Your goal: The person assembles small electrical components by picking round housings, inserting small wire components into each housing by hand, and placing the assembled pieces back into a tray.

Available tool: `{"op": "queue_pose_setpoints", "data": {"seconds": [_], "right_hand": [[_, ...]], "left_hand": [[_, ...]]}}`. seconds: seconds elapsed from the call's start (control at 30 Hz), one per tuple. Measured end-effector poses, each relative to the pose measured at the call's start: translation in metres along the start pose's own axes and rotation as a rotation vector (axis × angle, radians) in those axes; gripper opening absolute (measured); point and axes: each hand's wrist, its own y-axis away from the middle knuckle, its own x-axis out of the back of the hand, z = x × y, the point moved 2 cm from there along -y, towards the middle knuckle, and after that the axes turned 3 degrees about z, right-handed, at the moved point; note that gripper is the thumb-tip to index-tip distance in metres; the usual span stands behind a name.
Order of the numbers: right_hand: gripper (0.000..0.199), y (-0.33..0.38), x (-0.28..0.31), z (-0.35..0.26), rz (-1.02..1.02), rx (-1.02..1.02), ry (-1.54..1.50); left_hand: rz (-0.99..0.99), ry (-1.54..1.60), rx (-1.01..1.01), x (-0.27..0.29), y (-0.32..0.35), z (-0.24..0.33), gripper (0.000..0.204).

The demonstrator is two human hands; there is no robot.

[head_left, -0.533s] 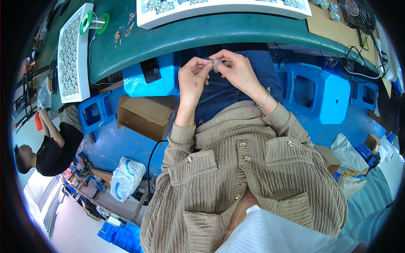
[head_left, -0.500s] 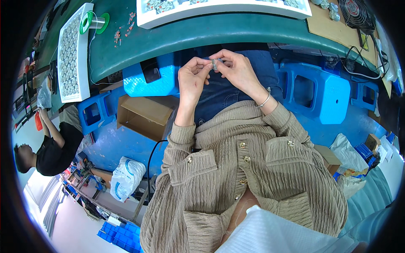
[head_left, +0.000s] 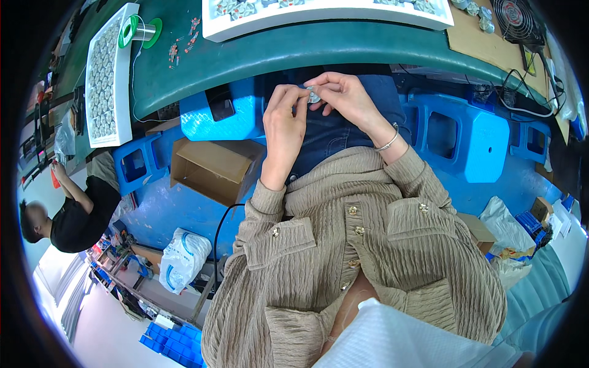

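Above my lap, close to the table's front edge, my two hands meet at a small whitish-grey round part (head_left: 313,95). My right hand (head_left: 351,103) pinches it between thumb and fingers. The fingertips of my left hand (head_left: 284,126) are closed together at the part's left side; the fingers partly hide what they grip. A white foam tray (head_left: 331,24) of similar parts with reddish bits lies on the green table (head_left: 264,64) just beyond. Another white foam tray (head_left: 124,92), filled with rows of small round parts, stands at the left.
A green solder wire spool (head_left: 140,32) and small orange-tipped components (head_left: 173,54) lie on the table's left. At the right sit a black fan (head_left: 518,21) and cables. Blue stools (head_left: 472,138) and an open cardboard box (head_left: 211,168) stand below. Another person (head_left: 86,211) is at far left.
The part has been turned so its rounder, whiter face shows. My left hand has rotated, its back now more in view, fingers bent over. The other person's hands shifted slightly.
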Motion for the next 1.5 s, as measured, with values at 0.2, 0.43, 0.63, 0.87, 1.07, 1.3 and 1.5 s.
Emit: {"op": "queue_pose_setpoints", "data": {"seconds": [0.2, 0.43, 0.63, 0.87, 1.07, 1.3, 1.5], "right_hand": [[0.017, -0.001, 0.0, 0.0, -0.004, 0.018, -0.041], [0.017, -0.003, 0.003, 0.0, 0.003, 0.025, -0.082], [0.029, 0.01, 0.014, -0.008, -0.1, -0.071, -0.105], [0.039, 0.022, 0.016, -0.134, -0.322, -0.022, 0.043], [0.031, -0.07, 0.051, -0.219, 0.258, 0.604, 0.767], [0.034, -0.167, 0.066, -0.237, 0.288, 0.631, 0.95], [0.033, -0.179, 0.057, -0.238, 0.165, 0.539, 1.198]], "left_hand": [[0.021, -0.101, -0.092, -0.002, 0.0, 0.005, 0.012], [0.027, -0.157, -0.189, -0.004, -0.001, 0.008, 0.015], [0.047, -0.01, -0.079, 0.004, -0.014, 0.01, 0.018], [0.022, 0.038, -0.101, 0.01, -0.018, -0.001, 0.017], [-0.076, 0.11, -0.096, 0.001, -0.01, 0.005, 0.015], [-0.107, 0.095, -0.111, 0.002, -0.004, 0.001, 0.015], [-0.122, 0.104, -0.039, 0.004, -0.004, -0.009, 0.015]]}}
